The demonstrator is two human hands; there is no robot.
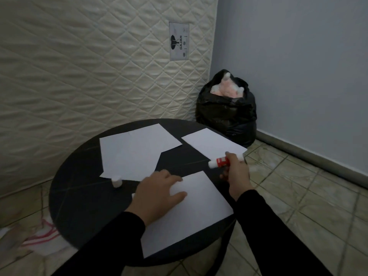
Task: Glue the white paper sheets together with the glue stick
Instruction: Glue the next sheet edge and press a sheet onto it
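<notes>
White paper sheets lie on a round dark table (pixel 83 196). The nearest sheet (pixel 195 212) is pinned flat under my left hand (pixel 159 194), fingers spread on its upper left part. Two overlapping sheets (pixel 131 154) lie farther back, and another sheet (pixel 213 144) sits at the far right edge. My right hand (pixel 237 172) grips a red and white glue stick (pixel 219 162), held sideways above the table with its white tip pointing left. The stick's white cap (pixel 116 181) stands alone near the overlapping sheets' front corner.
A quilted mattress (pixel 89 66) leans upright behind the table. A stuffed black rubbish bag (pixel 227 114) sits in the corner by the blue wall. Tiled floor surrounds the table, with a red-striped white bag (pixel 43 236) lying at the lower left.
</notes>
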